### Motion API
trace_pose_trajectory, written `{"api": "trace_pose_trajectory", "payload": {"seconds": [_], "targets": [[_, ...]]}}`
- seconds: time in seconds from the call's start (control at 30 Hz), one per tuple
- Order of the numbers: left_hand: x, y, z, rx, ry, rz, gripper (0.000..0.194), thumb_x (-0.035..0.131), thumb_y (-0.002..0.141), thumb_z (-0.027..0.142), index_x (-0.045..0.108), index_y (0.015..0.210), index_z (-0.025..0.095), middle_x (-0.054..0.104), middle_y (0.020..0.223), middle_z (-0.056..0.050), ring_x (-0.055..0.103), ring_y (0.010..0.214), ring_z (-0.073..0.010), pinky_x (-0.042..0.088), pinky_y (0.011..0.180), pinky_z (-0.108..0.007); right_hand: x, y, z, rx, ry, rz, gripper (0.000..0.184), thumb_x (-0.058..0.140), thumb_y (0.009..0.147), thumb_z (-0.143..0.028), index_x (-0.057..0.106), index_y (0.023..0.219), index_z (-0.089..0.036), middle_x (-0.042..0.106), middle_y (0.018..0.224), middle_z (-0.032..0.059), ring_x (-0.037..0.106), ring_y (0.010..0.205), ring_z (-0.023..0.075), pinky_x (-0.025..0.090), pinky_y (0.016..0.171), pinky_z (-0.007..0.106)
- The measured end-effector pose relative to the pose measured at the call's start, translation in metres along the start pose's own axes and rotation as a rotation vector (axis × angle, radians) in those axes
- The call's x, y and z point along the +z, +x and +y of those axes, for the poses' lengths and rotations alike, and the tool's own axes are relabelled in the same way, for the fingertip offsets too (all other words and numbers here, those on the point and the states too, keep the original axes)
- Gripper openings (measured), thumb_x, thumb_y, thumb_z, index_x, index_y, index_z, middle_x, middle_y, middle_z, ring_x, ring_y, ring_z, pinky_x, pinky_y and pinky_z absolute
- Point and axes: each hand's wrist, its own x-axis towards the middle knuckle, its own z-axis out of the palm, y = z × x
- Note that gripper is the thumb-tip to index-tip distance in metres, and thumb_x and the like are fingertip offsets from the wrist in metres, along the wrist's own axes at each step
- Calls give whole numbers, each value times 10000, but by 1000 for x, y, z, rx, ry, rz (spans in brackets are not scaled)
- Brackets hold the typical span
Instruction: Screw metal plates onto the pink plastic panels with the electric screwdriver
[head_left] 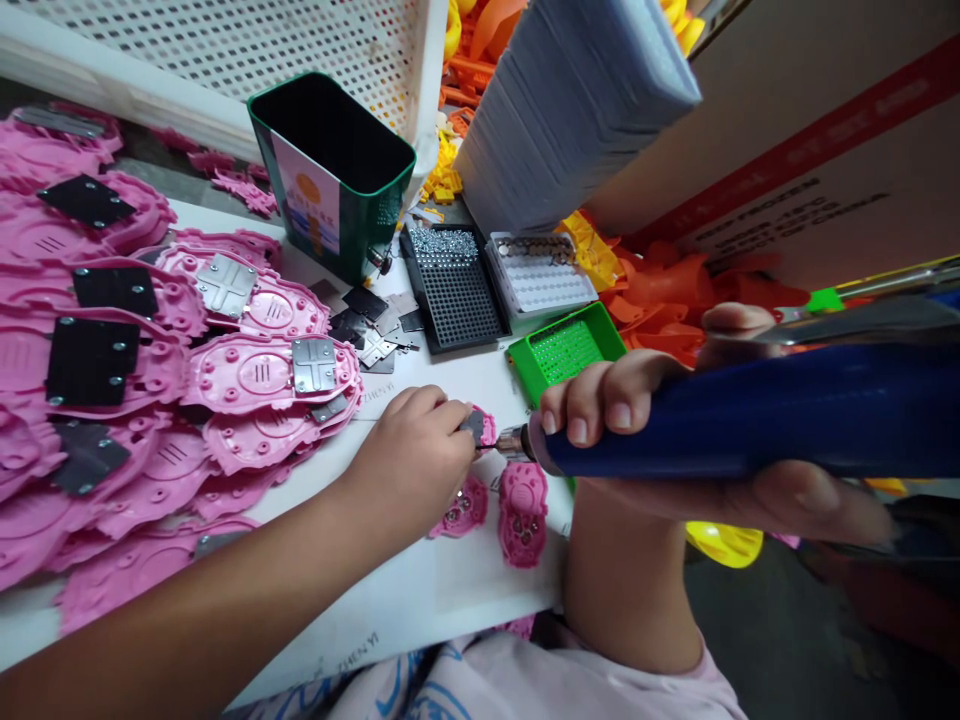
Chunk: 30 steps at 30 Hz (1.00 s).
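Note:
My right hand (622, 400) is wrapped round a blue electric screwdriver (720, 420), held level. Its metal tip (514, 443) meets a small pink plastic part (489, 428) with a dark metal plate on it. My left hand (412, 450) pinches that part from the left, and its fingers hide most of it. Below the screwdriver tip lie two pink plastic pieces (523, 515) with round metal bits inside. Just beyond my left hand is a loose pile of black and silver metal plates (375, 325).
Pink plastic shells (255, 375), many with plates screwed on, are heaped at left. A dark green bin (330, 180), a black screw tray (457, 290), a white tray (540, 270) and a green tray (566, 350) stand behind. A cardboard box (787, 150) rises at right.

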Motion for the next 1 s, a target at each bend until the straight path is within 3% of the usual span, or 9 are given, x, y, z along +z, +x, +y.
{"api": "trace_pose_trajectory", "payload": {"seconds": [0.27,0.73,1.0], "targets": [[0,1,1,-5,10,-9,165,576,869,175,701,766,147,694,929,-70,545,850,-230,484,792,-397,5,1,-4,-29,88,-56,223,674,749,-410,597,909,-275,595,752,-7,604,615,166,520,592,385],[0,1,1,-30,-16,-18,153,583,852,155,708,765,138,707,958,-68,564,870,-247,509,801,-418,6,-1,-4,-15,56,-50,217,657,766,-409,588,930,-285,600,772,-17,617,639,162,528,621,370],[-1,2,1,-39,-43,-27,159,577,869,192,705,792,138,703,957,-70,558,882,-243,505,816,-418,7,5,-9,-11,62,-109,213,655,746,-402,601,912,-281,601,752,-6,599,624,176,509,599,376]]}}
